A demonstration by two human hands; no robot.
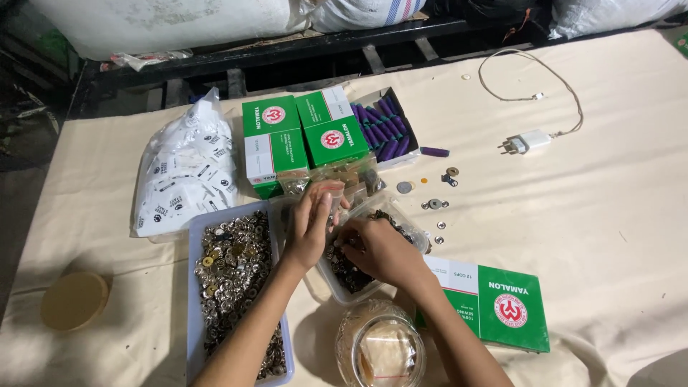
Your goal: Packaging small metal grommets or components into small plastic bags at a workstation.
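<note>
My left hand (pixel 309 228) holds up the rim of a small clear plastic bag (pixel 331 190) with a reddish seal, just above a clear plastic tub (pixel 337 283) of dark metal snap parts. My right hand (pixel 378 251) reaches into that tub with its fingers pinched among the parts (pixel 347 271). What it pinches is hidden. To the left lies a long pale tray (pixel 195 301) full of silvery metal snap buttons (pixel 233 279).
Green and white boxes (pixel 301 136), an open box of purple spools (pixel 383 129), a bag of white labels (pixel 186 172), loose metal pieces (pixel 433 204), a charger with cable (pixel 527 140), another green box (pixel 494 304), a round clear jar (pixel 380 347), a tan lid (pixel 74 301).
</note>
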